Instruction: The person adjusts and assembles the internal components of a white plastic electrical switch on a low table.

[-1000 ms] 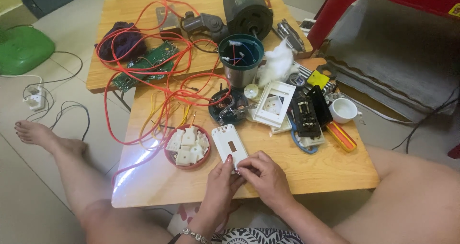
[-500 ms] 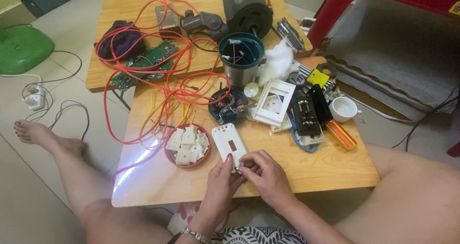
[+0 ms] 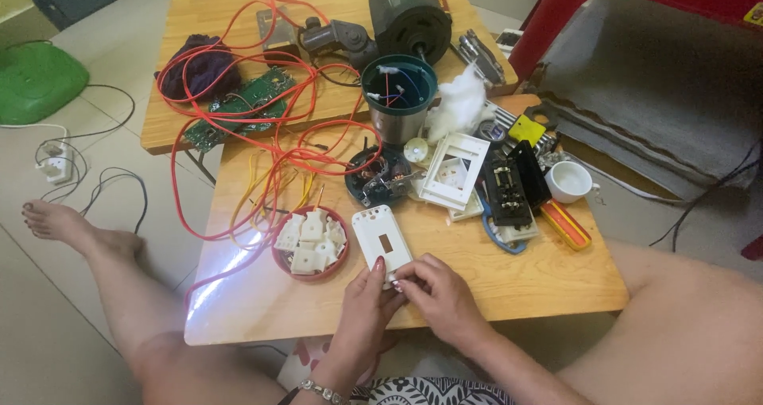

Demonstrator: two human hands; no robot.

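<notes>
Your left hand [image 3: 367, 303] and right hand [image 3: 439, 292] both pinch the near end of the white switch plate [image 3: 381, 241], flat on the table [image 3: 509, 282] just right of the red bowl [image 3: 311, 242]. Probably light, stiff, brittle plastic; hold its edges.

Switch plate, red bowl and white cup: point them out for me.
Switch plate [image 3: 380, 241], head view, on its flat face.
Red bowl [image 3: 277, 258], head view, on its left rim.
White cup [image 3: 567, 181], head view, on its inside.
</notes>
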